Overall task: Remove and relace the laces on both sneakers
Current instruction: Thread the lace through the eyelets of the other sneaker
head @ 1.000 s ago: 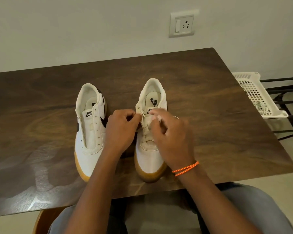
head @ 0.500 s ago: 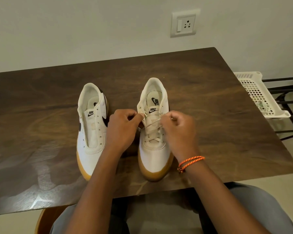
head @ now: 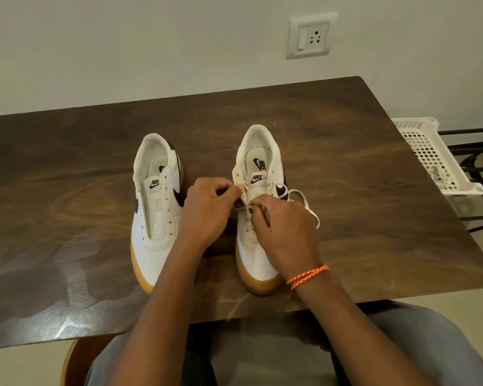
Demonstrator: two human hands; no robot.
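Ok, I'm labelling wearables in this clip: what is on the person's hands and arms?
Both forearms are bare, no sleeves and no gloves. The right wrist carries a thin orange braided cord bracelet, wrapped in two strands. The left hand and right hand show no rings or watch.

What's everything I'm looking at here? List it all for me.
Sneakers: two, white with tan soles, side by side on the table; left sneaker unlaced, right sneaker partly laced.
Lace: one, cream, loose end looping beside the right sneaker.
Table: one, dark brown wood.
Socket: one, white, on the wall.
Basket: one, white plastic, right of the table on a black rack.
Bracelet: one, orange, right wrist.
Left hand: pinches the right sneaker's eyelet edge.
Right hand: pinches the lace.
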